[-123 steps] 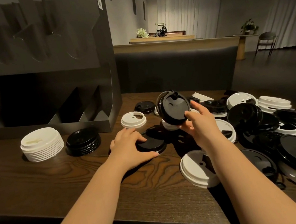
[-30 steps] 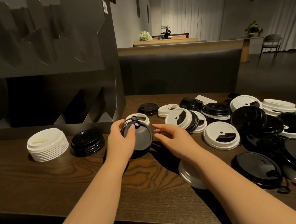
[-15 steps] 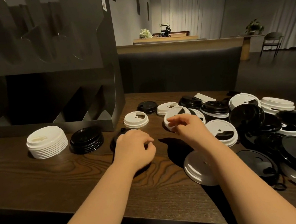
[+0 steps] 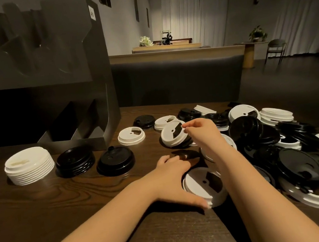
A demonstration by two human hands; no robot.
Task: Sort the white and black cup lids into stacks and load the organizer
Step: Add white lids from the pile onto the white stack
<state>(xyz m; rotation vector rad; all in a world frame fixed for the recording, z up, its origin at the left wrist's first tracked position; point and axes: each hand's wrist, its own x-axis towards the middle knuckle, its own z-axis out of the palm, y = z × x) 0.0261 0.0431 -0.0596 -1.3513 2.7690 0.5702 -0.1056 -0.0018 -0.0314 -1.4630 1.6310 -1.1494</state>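
Observation:
A stack of white lids [image 4: 29,166] and a low stack of black lids [image 4: 75,161] stand in front of the dark organizer [image 4: 34,77]. Right of them sits a black lid with a plug [image 4: 115,161]. My left hand [image 4: 173,181] spans the left rim of a large white lid [image 4: 205,186] near the table's front, thumb on the near edge and fingers on the far edge. My right hand [image 4: 202,133] pinches the rim of a tilted white lid [image 4: 174,134] that rests on black lids in the middle.
A loose pile of black and white lids [image 4: 282,144] covers the right half of the wooden table [image 4: 64,207]. A single white lid [image 4: 131,135] and a black one [image 4: 143,121] lie by the organizer's right corner. A bench back rises behind the table.
My left hand has let go of the black plugged lid, now set beside the black stack, and moved right onto the large white lid. My right hand has taken the tilted white lid's rim.

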